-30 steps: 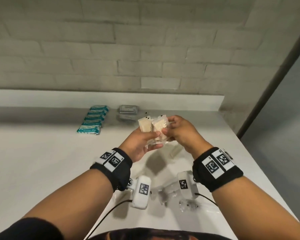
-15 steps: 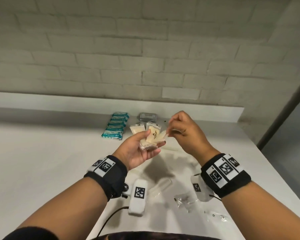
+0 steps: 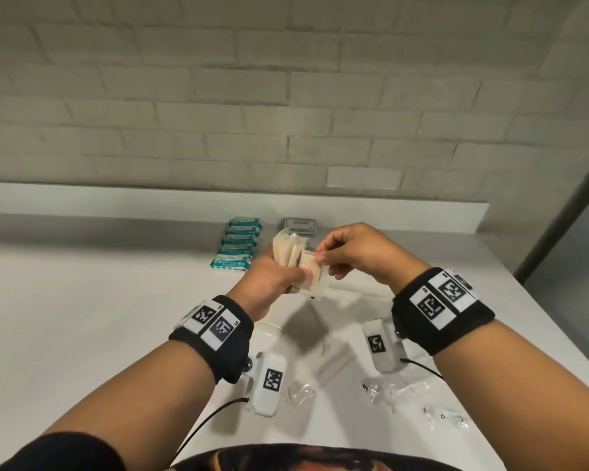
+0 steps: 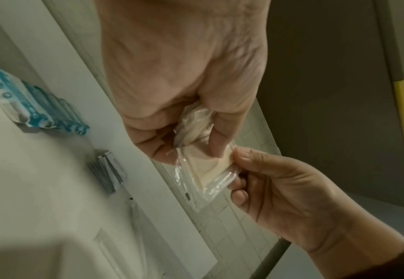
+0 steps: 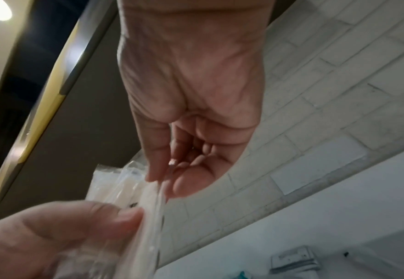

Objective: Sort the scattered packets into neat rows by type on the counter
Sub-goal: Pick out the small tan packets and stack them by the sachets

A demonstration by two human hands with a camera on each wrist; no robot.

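Head view is showing both hands raised above the white counter (image 3: 82,317), meeting near the middle of the frame. The left hand (image 3: 272,280) is curling round a bunch of beige packets (image 3: 286,254) in clear wrappers, thumb pressing on the front one. The right hand (image 3: 357,254) is pinching the top corner of the frontmost beige packet (image 3: 312,277) between thumb and forefinger, its other fingers curling loosely. In the left wrist view that packet (image 4: 210,169) is stretching between the two hands, the right hand (image 4: 287,194) gripping its edge at 4 o'clock.

A row of teal packets (image 3: 237,246) is lying on the counter at 11 o'clock from the hands, overlapping one another, with a stack of grey packets (image 3: 300,226) just beside it at 12 o'clock, near the brick wall (image 3: 286,96). Clear packets (image 3: 395,389) are lying scattered at 5 o'clock, below the right wrist, with another (image 3: 301,390) at 6 o'clock.
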